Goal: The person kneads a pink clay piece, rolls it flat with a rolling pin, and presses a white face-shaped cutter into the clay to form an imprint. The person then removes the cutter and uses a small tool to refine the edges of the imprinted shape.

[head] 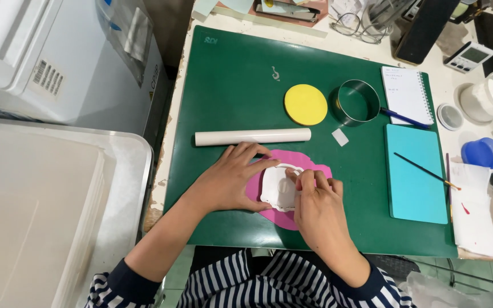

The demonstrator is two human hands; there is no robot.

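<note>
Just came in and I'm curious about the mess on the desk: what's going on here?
A person in a striped top is pressing a white scalloped cutter onto a rolled-out sheet of pink paste on a green cutting mat. The left hand steadies the cutter's side while the right hand pushes on top. A white rolling pin, a yellow disc and a metal ring cutter lie above them on the mat.
</note>
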